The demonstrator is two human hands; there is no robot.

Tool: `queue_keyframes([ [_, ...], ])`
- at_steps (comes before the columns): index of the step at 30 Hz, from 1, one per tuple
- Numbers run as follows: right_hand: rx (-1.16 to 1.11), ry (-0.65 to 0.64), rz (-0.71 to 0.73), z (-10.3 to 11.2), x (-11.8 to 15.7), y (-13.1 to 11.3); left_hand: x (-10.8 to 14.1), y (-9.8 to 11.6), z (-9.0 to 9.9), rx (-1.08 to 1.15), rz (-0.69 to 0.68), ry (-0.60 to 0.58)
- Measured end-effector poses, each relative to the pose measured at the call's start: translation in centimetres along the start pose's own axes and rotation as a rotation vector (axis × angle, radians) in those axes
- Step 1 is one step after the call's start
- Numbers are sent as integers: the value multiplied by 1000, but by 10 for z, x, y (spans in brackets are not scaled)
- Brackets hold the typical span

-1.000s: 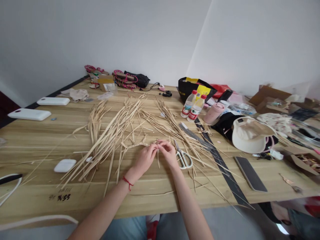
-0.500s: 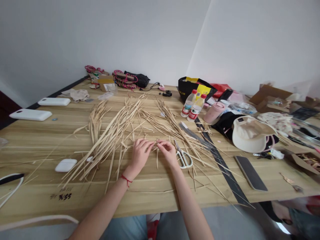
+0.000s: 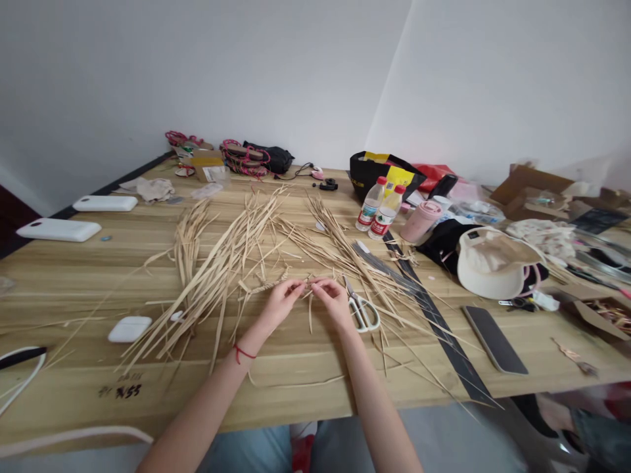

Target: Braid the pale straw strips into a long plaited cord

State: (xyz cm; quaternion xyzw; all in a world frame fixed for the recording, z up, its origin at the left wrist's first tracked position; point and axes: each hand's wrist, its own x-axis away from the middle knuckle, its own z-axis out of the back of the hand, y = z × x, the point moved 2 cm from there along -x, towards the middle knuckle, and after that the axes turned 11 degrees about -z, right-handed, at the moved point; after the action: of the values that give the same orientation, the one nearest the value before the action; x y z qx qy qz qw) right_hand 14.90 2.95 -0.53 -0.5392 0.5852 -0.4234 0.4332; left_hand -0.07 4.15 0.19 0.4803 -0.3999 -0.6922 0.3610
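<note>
My left hand (image 3: 282, 301) and my right hand (image 3: 333, 299) meet over the middle of the table, thumbs and fingertips pinched almost together. Between them are thin pale straw strands. A short plaited straw braid (image 3: 265, 286) runs out to the left behind my left hand, and a loose strand (image 3: 310, 313) hangs below the fingertips. Scissors with pale green handles (image 3: 363, 313) lie right beside my right hand, blades pointing away. Long loose straw strips (image 3: 236, 240) spread beyond my left hand, with another bundle of strips (image 3: 340, 243) beyond my right.
Two bottles (image 3: 384, 213), a pink cup (image 3: 421, 221) and a black bag (image 3: 362, 174) stand at the back right. A cream cap (image 3: 497, 263) and a phone (image 3: 494, 339) lie to the right. A white earphone case (image 3: 129, 329) sits left. Another person's leg (image 3: 599, 430) shows at lower right.
My left hand has turned and drawn its fingers in beside the right fingertips, uncovering more of the braid to its left. My right hand keeps its place.
</note>
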Motion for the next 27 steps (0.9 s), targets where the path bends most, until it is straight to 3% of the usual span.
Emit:
queue_keyframes([
  [5,-80,93,-58,12,-3,4,1,5,1,212,183,-50],
  [8,-248,144,-99,22,-5,3,2,6,1,257,259,-57],
  [15,-610,190,-112,39,-7,-9,1,4,0,252,256,-85],
  [19,-751,69,-117,40,-5,-20,1,7,1,265,254,-84],
  [22,-722,-8,-113,39,-2,-26,1,10,1,292,260,-88],
  [27,-451,-15,-103,34,1,-20,1,12,-1,302,247,-95],
])
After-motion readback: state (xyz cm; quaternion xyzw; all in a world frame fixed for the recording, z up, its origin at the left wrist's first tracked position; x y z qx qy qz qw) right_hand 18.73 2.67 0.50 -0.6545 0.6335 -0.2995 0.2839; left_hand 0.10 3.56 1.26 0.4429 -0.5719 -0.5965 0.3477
